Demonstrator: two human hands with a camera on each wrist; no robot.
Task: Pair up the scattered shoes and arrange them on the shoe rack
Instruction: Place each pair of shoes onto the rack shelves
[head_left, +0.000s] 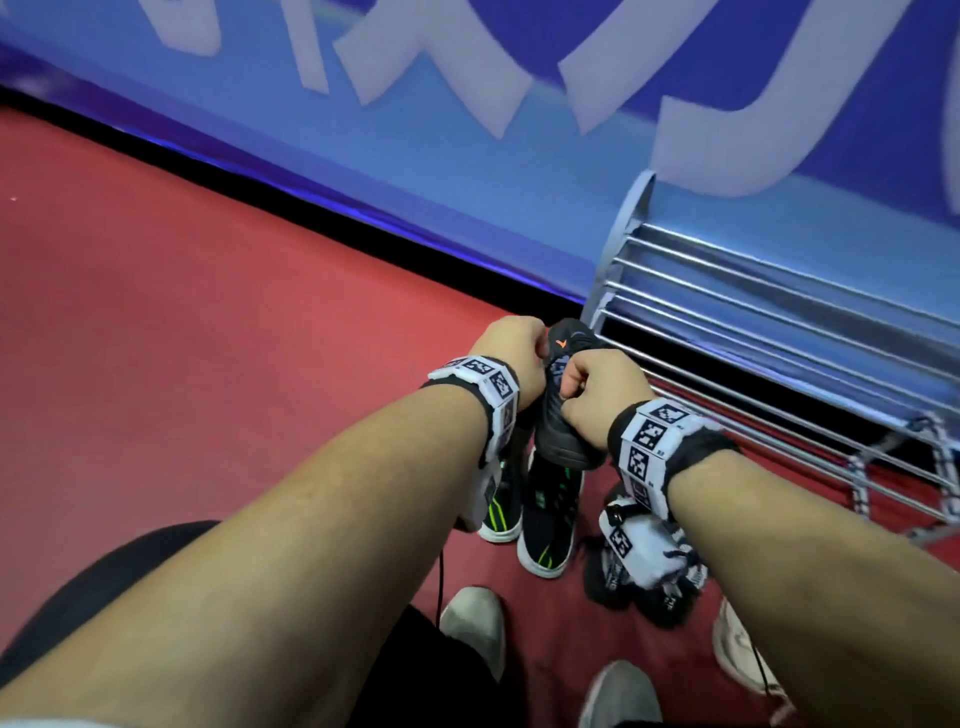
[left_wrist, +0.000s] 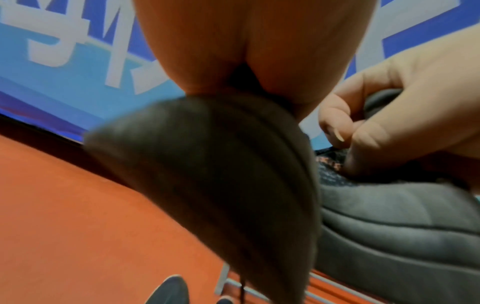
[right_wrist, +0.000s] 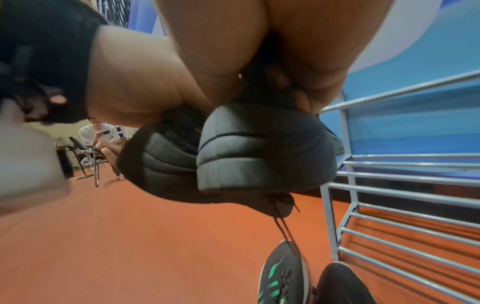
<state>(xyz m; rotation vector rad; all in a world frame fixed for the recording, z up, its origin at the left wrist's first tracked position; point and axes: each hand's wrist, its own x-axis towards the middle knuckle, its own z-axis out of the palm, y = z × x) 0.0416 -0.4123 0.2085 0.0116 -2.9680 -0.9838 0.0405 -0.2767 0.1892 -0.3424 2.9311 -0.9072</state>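
Black fabric of two dark shoes (head_left: 563, 400) is gripped by the left hand (head_left: 511, 358) and right hand (head_left: 597, 392), raised beside the shoe rack (head_left: 769, 332). From the left wrist, a soft, light heel hangs below the fingers. From the right wrist, both soles are seen side by side under closed fingers; the collars seem the best hold.

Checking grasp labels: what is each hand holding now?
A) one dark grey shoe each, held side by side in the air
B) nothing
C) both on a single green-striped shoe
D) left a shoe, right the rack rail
A: the left hand and right hand each grip a dark grey shoe, second one beside it, above the floor.
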